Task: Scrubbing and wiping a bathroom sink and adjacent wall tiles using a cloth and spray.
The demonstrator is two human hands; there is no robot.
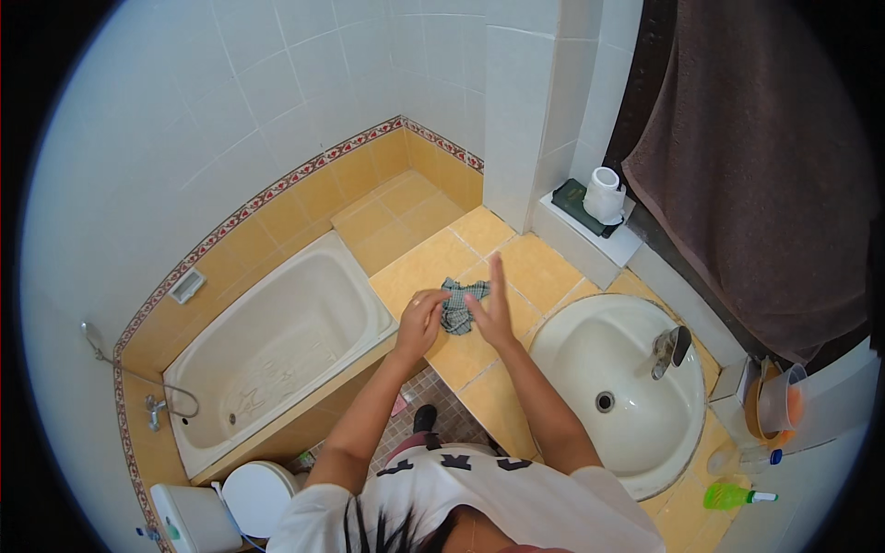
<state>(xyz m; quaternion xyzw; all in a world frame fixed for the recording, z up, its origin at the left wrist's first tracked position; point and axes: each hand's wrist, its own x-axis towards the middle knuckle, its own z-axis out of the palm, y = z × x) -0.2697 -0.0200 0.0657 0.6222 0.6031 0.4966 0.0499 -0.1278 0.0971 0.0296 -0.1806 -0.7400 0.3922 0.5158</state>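
Note:
A crumpled green-and-white checked cloth [458, 307] lies on the yellow tiled counter [539, 273] between my hands. My left hand [422, 319] is at the cloth's left edge, its fingers bent and close together; whether they touch the cloth is not clear. My right hand [495, 307] is over the cloth's right side, held edge-on with the fingers extended and the thumb apart, and nothing is in it.
Right of the counter is a white washbasin [588, 373] with a metal faucet [667, 351]. A bathtub [290, 345] and toilet [259, 498] are at left. A ledge holds a dark green box [579, 206] and a white roll [605, 197]. A green bottle [726, 495] lies beyond the basin.

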